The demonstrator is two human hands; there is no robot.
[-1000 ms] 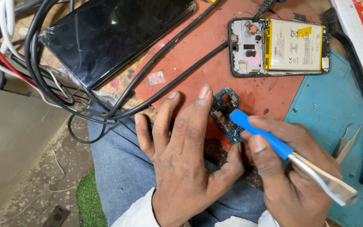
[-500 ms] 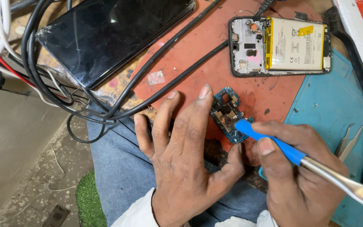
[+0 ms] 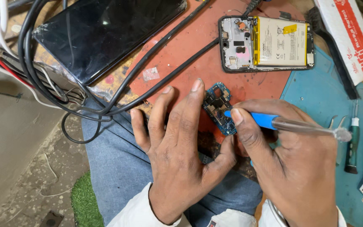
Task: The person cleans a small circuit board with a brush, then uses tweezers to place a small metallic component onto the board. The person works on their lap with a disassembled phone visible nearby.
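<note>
A small blue circuit board [image 3: 218, 108] lies on the red mat [image 3: 198, 54] at the bench's near edge. My left hand [image 3: 180, 145] lies flat on the mat beside it, fingers spread, index fingertip and thumb touching the board's edges. My right hand [image 3: 288, 159] grips a blue-handled tool with a clear shaft [image 3: 282, 123], its tip resting on the board.
An opened phone with a pale battery [image 3: 265, 42] lies further back on the red mat. A dark phone screen [image 3: 106, 33] sits at the left among black cables [image 3: 43, 84]. On the blue mat [image 3: 328, 92] are a green-handled screwdriver [image 3: 351, 145] and tweezers. A red-and-white box [image 3: 347, 31] stands at the right.
The tool in my right hand has tilted flatter and its tip has slid left onto the board. My left hand has stayed in place.
</note>
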